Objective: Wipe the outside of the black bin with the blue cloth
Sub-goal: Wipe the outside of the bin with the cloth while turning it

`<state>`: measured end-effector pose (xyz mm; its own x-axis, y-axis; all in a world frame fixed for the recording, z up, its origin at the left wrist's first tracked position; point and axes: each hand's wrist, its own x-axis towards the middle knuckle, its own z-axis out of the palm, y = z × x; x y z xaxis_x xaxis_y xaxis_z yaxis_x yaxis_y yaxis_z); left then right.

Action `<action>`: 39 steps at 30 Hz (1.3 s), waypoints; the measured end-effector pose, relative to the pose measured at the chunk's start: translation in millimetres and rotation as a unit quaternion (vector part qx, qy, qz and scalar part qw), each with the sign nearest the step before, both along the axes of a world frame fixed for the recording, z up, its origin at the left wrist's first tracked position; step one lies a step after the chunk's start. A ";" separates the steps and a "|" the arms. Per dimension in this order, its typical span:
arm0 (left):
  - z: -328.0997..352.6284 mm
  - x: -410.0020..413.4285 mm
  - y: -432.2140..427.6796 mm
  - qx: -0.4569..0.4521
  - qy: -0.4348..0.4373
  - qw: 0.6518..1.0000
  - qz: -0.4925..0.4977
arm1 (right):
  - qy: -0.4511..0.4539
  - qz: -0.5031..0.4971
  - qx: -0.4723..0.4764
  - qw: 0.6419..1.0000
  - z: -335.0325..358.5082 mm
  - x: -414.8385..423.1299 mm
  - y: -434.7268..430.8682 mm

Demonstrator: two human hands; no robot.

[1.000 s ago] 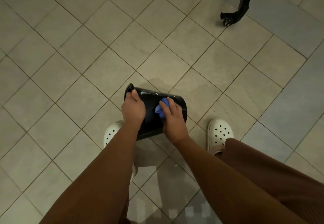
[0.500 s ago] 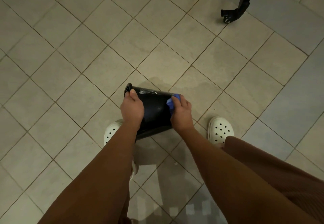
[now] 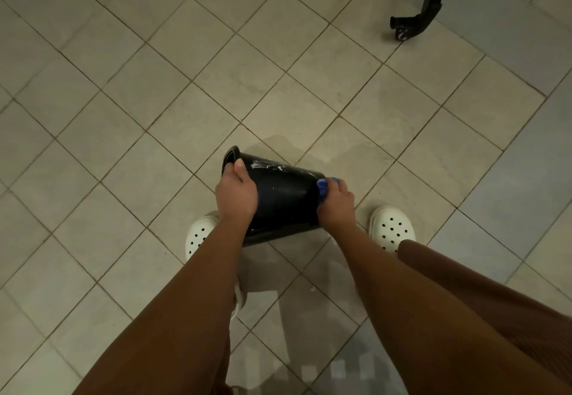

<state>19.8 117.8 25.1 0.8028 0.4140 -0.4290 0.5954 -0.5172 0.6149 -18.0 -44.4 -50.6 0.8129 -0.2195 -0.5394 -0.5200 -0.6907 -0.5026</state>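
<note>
The black bin (image 3: pixel 283 199) is held on its side above the tiled floor, its open mouth to the left and its base to the right, with white smears along its upper wall. My left hand (image 3: pixel 236 195) grips the bin near the rim, thumb over the top. My right hand (image 3: pixel 337 204) holds the bunched blue cloth (image 3: pixel 323 189) against the base end of the bin; most of the cloth is hidden under my fingers.
Beige floor tiles (image 3: pixel 185 116) lie all around. My white perforated clogs stand below the bin, one at left (image 3: pixel 198 235) and one at right (image 3: pixel 391 227). A black furniture leg with a caster (image 3: pixel 414 22) stands at the upper right.
My right hand has slid the blue cloth from the middle of the bin's side rightward to its base end. My left hand has kept its grip near the rim.
</note>
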 end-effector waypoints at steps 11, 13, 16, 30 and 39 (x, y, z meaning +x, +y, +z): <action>-3.5 2.1 3.2 -0.002 0.005 1.000 0.002 | -0.032 0.057 -0.008 0.998 -1.2 -0.7 6.6; -4.3 3.3 4.1 -0.002 0.009 1.000 0.005 | 0.007 -0.016 0.003 1.000 -1.1 -6.8 4.5; -6.5 6.4 9.2 -0.002 0.019 1.000 0.019 | 0.001 -0.009 -0.005 1.000 4.0 -19.8 22.3; -1.4 7.8 2.5 -0.033 0.015 0.999 -0.010 | 0.186 -0.338 0.235 0.892 19.6 -3.5 11.6; -2.3 3.5 2.3 -0.023 0.002 1.000 0.012 | 0.024 -0.055 0.018 0.998 9.4 6.3 7.5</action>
<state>23.3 120.2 22.8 0.7911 0.4134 -0.4508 0.6097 -0.4730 0.6361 -11.8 -36.9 -41.2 0.7579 -0.2856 -0.5866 -0.6158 -0.6101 -0.4986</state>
